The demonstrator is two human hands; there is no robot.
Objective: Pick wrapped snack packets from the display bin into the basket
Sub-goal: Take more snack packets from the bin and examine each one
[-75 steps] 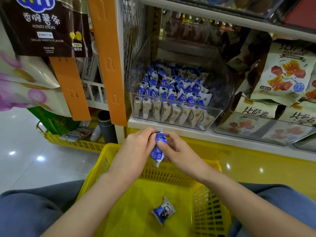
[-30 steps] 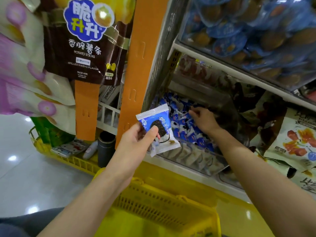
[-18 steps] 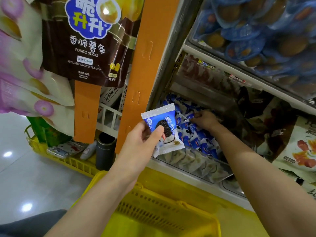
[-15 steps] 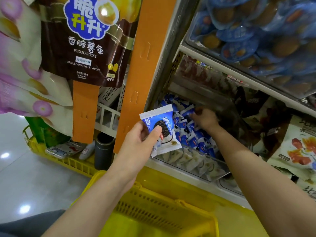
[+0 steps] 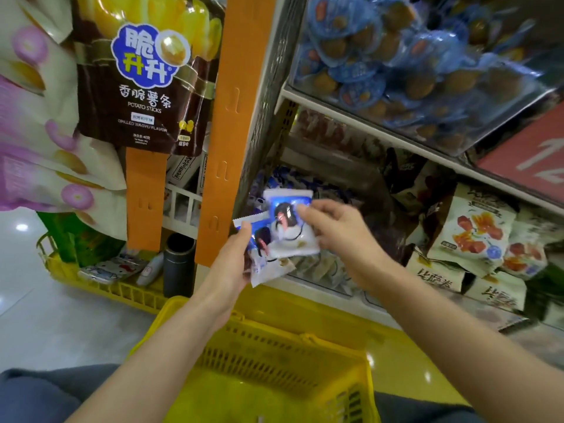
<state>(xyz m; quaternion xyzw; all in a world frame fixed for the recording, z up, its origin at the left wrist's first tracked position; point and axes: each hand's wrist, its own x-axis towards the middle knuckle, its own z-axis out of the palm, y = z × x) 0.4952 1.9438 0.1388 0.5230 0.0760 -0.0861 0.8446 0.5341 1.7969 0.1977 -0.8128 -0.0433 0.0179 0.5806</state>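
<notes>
mid-pick: left hand pinches one packet; right hand pinches a second packet overlapping it; next, i'd say, both go down into the basket.

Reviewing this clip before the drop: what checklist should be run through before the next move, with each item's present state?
1. Left hand grip on lower packet: ok, thumb pinches it.
2. Right hand grip on upper packet: ok, though blurred.
3. Both packets out of the display bin: ok.
4. Basket open below the hands: ok.
5. Packets already in basket: cannot tell, floor only partly in view.
</notes>
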